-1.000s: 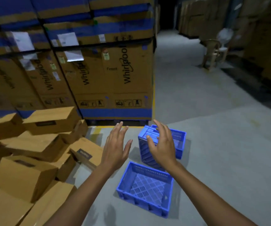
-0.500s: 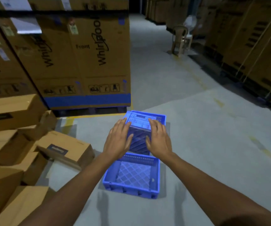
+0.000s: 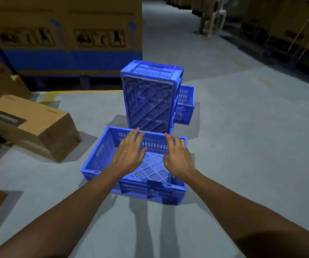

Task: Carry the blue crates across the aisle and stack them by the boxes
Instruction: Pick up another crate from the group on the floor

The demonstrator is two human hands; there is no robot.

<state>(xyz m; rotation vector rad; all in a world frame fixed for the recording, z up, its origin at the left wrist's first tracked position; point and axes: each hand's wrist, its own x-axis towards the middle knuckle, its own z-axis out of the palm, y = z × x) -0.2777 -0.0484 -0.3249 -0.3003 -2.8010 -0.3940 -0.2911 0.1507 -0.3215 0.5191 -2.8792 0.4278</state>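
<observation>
Spreading across the whole lower view is a grey concrete floor (image 3: 243, 146) in a dim warehouse aisle, with a yellow line (image 3: 86, 91) painted near the big printed cartons (image 3: 66, 34) at the back and a pale chair (image 3: 213, 17) far off. Three blue crates show: one open crate (image 3: 101, 155) lies flat nearest, one upended crate (image 3: 150, 101) stands just behind it, and a third crate (image 3: 185, 105) sits half hidden beyond. One loose brown box (image 3: 29, 125) lies clear at left, others cut off by the edge. Left hand (image 3: 129, 155) and right hand (image 3: 177, 157) hover over the open crate, fingers spread and grasping nothing.
</observation>
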